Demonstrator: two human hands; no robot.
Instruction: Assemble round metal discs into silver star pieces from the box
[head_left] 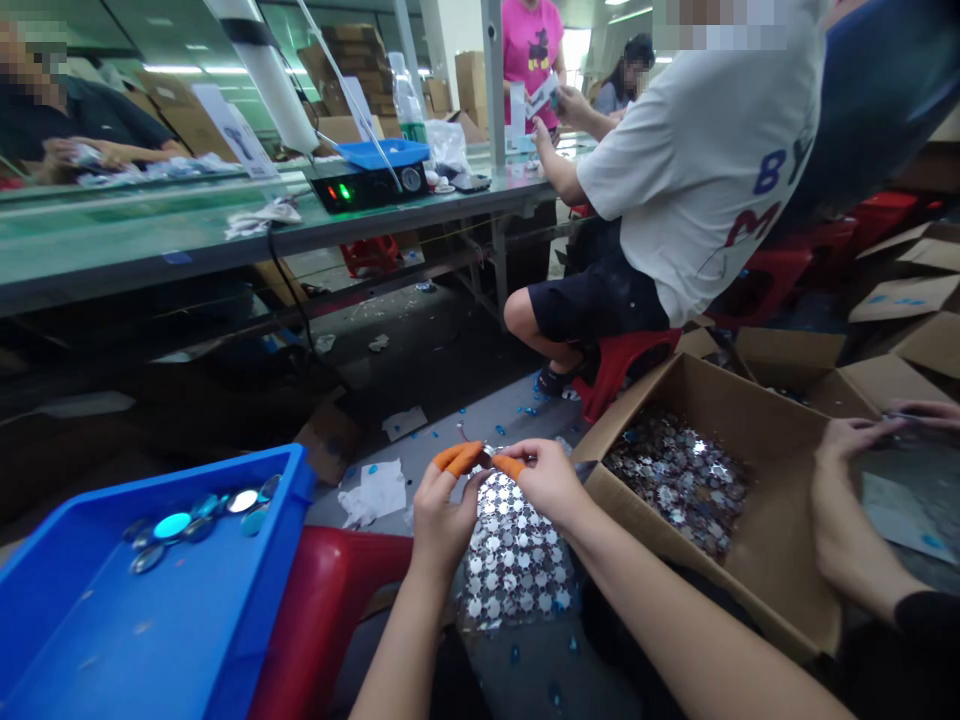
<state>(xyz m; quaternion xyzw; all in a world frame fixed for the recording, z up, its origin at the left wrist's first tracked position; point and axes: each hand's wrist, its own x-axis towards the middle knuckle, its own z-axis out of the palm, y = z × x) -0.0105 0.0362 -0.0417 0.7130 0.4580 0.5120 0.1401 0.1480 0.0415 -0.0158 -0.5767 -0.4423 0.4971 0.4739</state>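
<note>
My left hand (448,500) and my right hand (551,482) meet in front of me, orange covers on some of their fingers. Both are pinched closed at the fingertips around a small shiny piece (487,456), mostly hidden by the fingers; its kind cannot be made out. Just below them lies a sheet (517,560) covered in rows of silvery, gear-shaped pieces. To the right, an open cardboard box (780,510) holds a heap of similar silvery pieces (679,480).
A blue bin (150,640) with several round shiny discs (172,525) rests at left beside a red stool (330,590). A co-worker's hands (847,440) are at far right. A seated person in a white shirt (697,150) works at the long bench (225,250) ahead.
</note>
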